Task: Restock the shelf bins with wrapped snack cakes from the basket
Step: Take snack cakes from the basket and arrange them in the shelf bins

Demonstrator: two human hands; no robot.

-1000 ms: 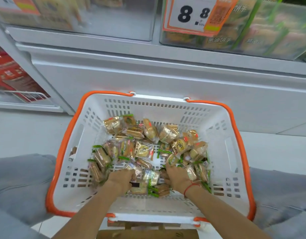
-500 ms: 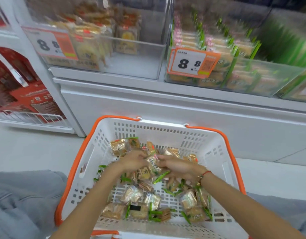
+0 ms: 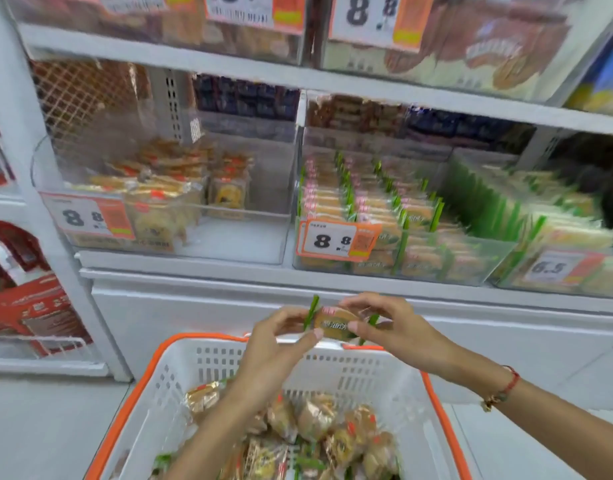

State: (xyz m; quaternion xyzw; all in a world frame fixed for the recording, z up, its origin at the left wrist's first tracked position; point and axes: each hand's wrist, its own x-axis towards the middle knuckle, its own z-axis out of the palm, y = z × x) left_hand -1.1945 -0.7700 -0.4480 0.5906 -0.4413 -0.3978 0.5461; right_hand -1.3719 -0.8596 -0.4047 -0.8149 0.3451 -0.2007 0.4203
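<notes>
A white basket with an orange rim sits low in front of me, holding several wrapped snack cakes. Above its far edge, my left hand and my right hand together pinch a small stack of wrapped snack cakes with green ends. Behind them on the shelf stands a clear bin packed with rows of the same green-edged cakes, tagged 8.8. To its left, another clear bin is partly filled with yellow-wrapped cakes.
The white shelf ledge runs just beyond the basket. Upper shelves hold more clear bins with price tags. A bin tagged 6.5 stands at the right. Red boxes sit on a wire rack at the left.
Both hands have risen out of the basket with a few cakes held between them. My view has tilted up, so the shelf bins now show fully.
</notes>
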